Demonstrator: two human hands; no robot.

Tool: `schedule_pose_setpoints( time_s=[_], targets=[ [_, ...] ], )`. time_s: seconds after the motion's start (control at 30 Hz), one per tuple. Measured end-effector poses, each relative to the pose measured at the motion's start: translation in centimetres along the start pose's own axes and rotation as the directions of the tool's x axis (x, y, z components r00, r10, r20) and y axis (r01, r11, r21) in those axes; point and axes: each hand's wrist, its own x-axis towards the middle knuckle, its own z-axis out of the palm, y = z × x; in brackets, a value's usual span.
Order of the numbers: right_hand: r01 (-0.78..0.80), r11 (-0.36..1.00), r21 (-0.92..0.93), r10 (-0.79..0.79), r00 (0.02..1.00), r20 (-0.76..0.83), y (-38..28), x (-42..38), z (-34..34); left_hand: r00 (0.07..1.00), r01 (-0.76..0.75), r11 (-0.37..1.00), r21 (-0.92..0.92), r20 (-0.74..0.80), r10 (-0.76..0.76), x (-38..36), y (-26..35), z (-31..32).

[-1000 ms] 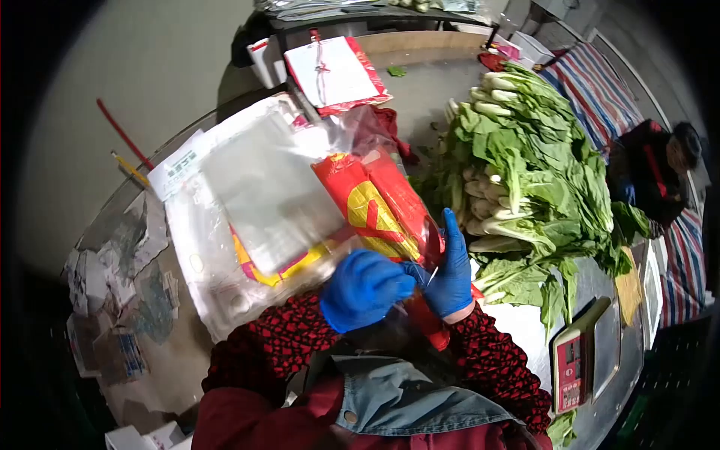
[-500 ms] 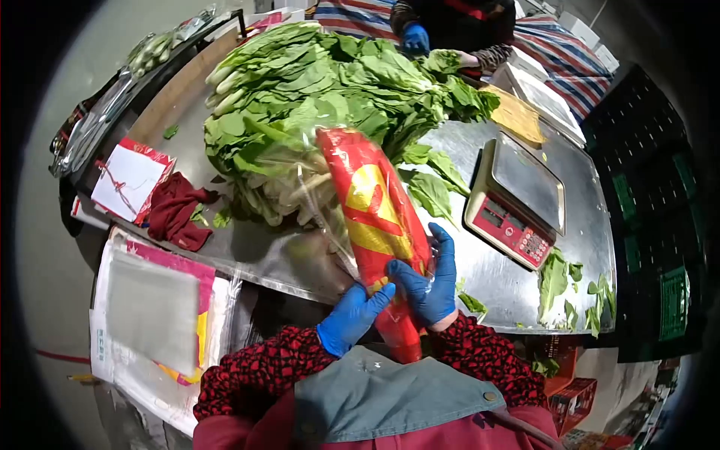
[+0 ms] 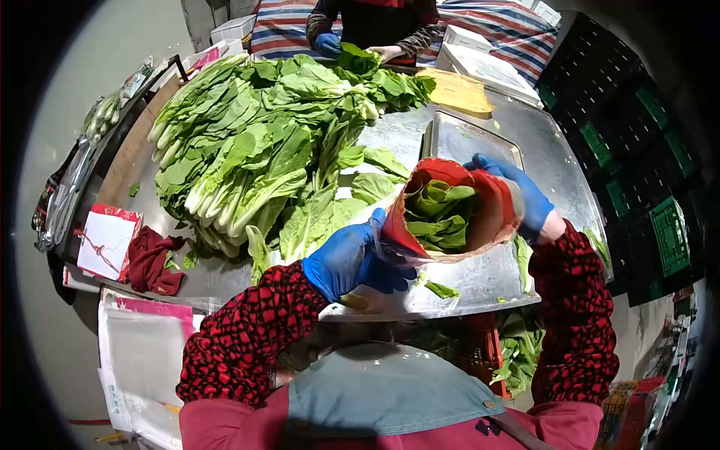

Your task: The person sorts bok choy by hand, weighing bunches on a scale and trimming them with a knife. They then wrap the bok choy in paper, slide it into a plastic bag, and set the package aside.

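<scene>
Both hands wear blue gloves and hold up a red and yellow plastic bag (image 3: 491, 206) with its mouth toward me. Green leafy vegetables (image 3: 439, 214) sit inside it. My left hand (image 3: 349, 259) grips the bag's near left edge. My right hand (image 3: 521, 195) holds its far right edge. The bag hangs over the front of the metal table (image 3: 555, 187). A big heap of loose bok choy (image 3: 255, 142) lies to the left of the bag.
A scale's steel pan (image 3: 461, 139) stands behind the bag. Across the table another person's gloved hands (image 3: 337, 45) handle greens. A red cloth (image 3: 154, 262) and a paper pad (image 3: 105, 240) lie at the left. Clear bags (image 3: 142, 356) lie lower left; dark crates (image 3: 637, 150) stand right.
The bag went from flat and upright to lifted and spread open with greens inside. My right hand moved up and right; my view swung right, over the table.
</scene>
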Motion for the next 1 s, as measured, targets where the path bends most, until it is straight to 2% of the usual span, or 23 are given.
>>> schedule_pose_setpoints(
  time_s=[0.03,0.07,0.1,0.13,0.2,0.27,0.3,0.33,0.4,0.5,0.53,0.6,0.63,0.67,0.7,0.73,0.77,0.83,0.87,0.9,0.93,0.97,1.0],
  targets=[
    [0.017,0.993,-0.119,-0.021,0.999,-0.031,1.1,0.8,-0.7,0.956,0.060,0.995,0.078,-0.290,-0.035,1.1,-0.4,1.1],
    [0.033,0.970,-0.239,-0.047,0.997,-0.056,2.2,1.5,-1.3,0.979,0.070,0.997,0.027,-0.192,-0.063,1.1,-0.2,-0.1],
    [0.083,0.834,-0.546,-0.142,0.988,-0.067,0.4,1.1,-1.0,0.992,0.081,0.997,-0.019,-0.092,-0.082,0.9,0.6,-0.6],
    [0.039,0.859,-0.511,-0.104,0.990,-0.099,-1.2,1.1,-0.8,0.999,0.003,0.998,-0.064,0.049,0.000,0.7,0.9,-0.5],
    [-0.012,0.831,-0.557,-0.062,0.992,-0.114,-1.7,1.6,-1.0,0.988,-0.010,0.992,0.129,-0.152,0.029,1.1,1.0,-0.5],
    [-0.024,0.840,-0.542,-0.010,0.998,-0.059,-0.9,2.0,-0.9,0.986,-0.063,0.996,0.070,-0.148,0.072,1.7,0.7,-0.3],
    [-0.161,0.908,-0.388,0.149,0.987,-0.061,-1.2,1.9,-1.0,0.963,-0.060,0.989,0.138,-0.251,0.093,2.0,0.4,-0.4],
    [-0.160,0.908,-0.387,0.148,0.987,-0.060,-1.3,1.6,-0.9,0.929,-0.048,0.978,0.201,-0.352,0.118,2.2,0.2,-0.4],
    [0.137,0.983,-0.120,-0.133,0.990,0.040,-1.5,0.3,-0.4,0.951,-0.093,0.980,0.176,-0.275,0.139,1.9,0.2,-0.2],
    [0.299,0.859,-0.417,-0.230,0.951,0.208,-2.4,-1.4,0.4,0.927,-0.207,0.967,0.151,-0.285,0.243,2.3,-0.2,0.5],
    [0.355,0.713,-0.604,-0.290,0.934,0.207,-2.2,-1.2,0.8,0.931,-0.243,0.964,0.105,-0.256,0.262,2.6,-0.3,0.9],
    [0.406,0.553,-0.728,-0.364,0.903,0.227,-0.2,0.4,0.2,0.938,-0.263,0.962,0.070,-0.214,0.272,3.4,-0.3,0.2],
    [0.282,0.792,-0.541,-0.305,0.951,0.049,0.1,0.6,0.2,0.940,-0.258,0.963,0.073,-0.211,0.268,4.4,-0.7,-1.7],
    [0.285,0.862,-0.419,-0.303,0.953,0.027,-0.5,0.6,-0.1,0.890,-0.332,0.801,0.498,-0.115,0.441,4.7,0.0,-1.1],
    [0.288,0.914,-0.287,-0.299,0.954,0.007,-1.2,0.7,-0.5,0.834,-0.353,0.464,0.812,0.049,0.550,4.7,0.6,-0.5],
    [0.344,0.922,-0.176,-0.351,0.936,-0.009,-1.2,1.0,-1.0,0.890,-0.451,0.889,0.076,-0.032,0.454,4.5,-0.3,0.8],
    [0.344,0.923,-0.174,-0.351,0.936,-0.008,-1.3,1.0,-1.0,0.890,-0.450,0.889,0.077,-0.035,0.454,4.0,-0.3,1.2],
    [0.310,0.901,-0.302,-0.324,0.946,0.004,-1.5,1.0,-0.6,0.888,-0.367,0.857,0.361,-0.137,0.438,3.0,-0.5,1.4],
    [0.312,0.865,-0.393,-0.321,0.946,0.044,-0.8,1.4,-0.2,0.775,-0.134,0.423,0.896,-0.171,0.609,2.5,-0.7,2.1],
    [0.270,0.844,-0.464,-0.278,0.959,0.052,-0.7,1.6,0.3,0.775,-0.131,0.420,0.898,-0.172,0.608,2.7,-1.0,1.0],
    [0.227,0.815,-0.534,-0.235,0.971,0.054,-0.6,1.8,0.5,0.877,-0.331,0.772,0.543,-0.124,0.464,3.2,-1.4,-1.2],
    [0.295,0.838,-0.459,-0.296,0.953,0.072,0.0,2.3,0.3,0.936,-0.353,0.935,0.030,0.009,0.353,3.5,-1.6,-2.4],
    [0.285,0.836,-0.469,-0.302,0.952,0.040,-0.5,2.4,0.4,0.927,-0.265,0.946,0.185,-0.221,0.303,1.8,-0.6,0.8]
  ],
)
